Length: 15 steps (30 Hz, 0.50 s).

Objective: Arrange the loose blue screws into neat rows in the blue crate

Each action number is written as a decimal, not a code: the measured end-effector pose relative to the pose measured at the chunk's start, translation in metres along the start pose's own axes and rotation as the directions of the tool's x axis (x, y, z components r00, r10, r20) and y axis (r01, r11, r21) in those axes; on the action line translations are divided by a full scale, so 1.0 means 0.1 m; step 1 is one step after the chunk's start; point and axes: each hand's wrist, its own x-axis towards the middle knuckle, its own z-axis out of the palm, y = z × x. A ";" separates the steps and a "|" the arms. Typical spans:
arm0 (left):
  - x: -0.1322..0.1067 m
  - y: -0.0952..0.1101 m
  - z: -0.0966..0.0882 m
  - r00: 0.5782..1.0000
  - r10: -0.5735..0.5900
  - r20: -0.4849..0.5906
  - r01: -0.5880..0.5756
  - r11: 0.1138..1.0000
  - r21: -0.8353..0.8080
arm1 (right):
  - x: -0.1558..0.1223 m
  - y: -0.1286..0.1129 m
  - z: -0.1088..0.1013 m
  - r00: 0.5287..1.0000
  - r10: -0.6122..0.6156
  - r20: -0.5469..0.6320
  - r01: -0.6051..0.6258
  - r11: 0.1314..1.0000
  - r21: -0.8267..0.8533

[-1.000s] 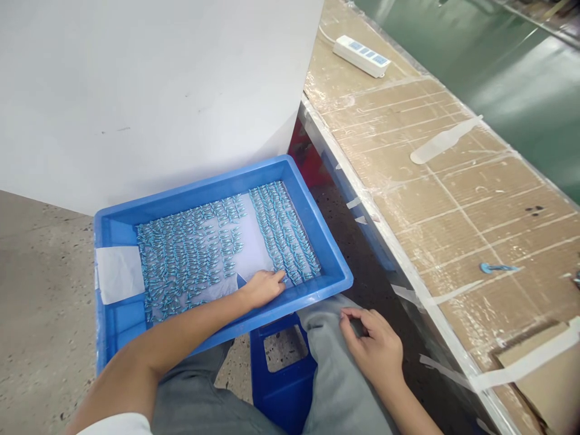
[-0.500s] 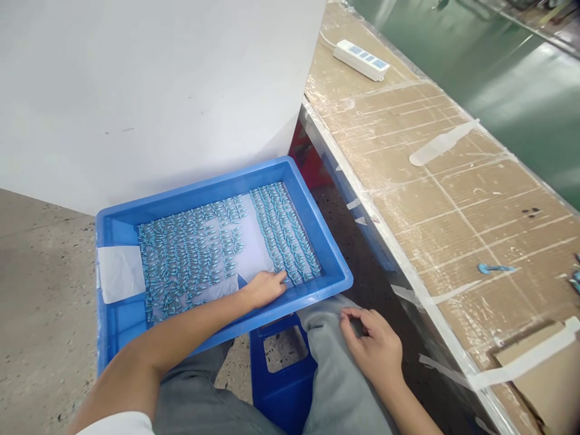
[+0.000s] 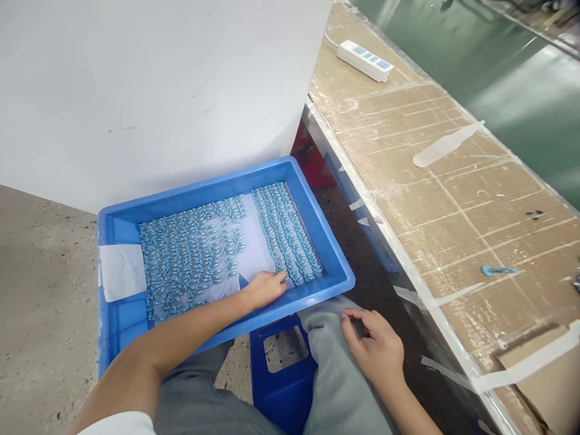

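No text, label, brand, number or sign can be read on anything in view.

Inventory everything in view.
Rectangular plastic tray: one, blue, centre
Small slender parts: many, blue, inside tray
Rectangular sheet: one, white, tray's left end
Flat panel: one, white, behind tray
Cardboard-topped bench: one, brown, right
Oblong power strip: one, white, on bench
Loose slender part: one whole, blue, on bench
Glossy surface: one, green, top right
Plastic stool: one, blue, bottom centre
Trousers: one pair, grey, bottom
Left hand: one, bare, inside tray
Right hand: one, bare, over trousers
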 end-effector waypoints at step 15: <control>-0.06 -1.39 -0.86 0.683 -0.684 -0.256 0.646 0.729 -0.226 | 0.00 0.03 0.02 0.999 -0.018 0.046 0.019 1.000 -0.008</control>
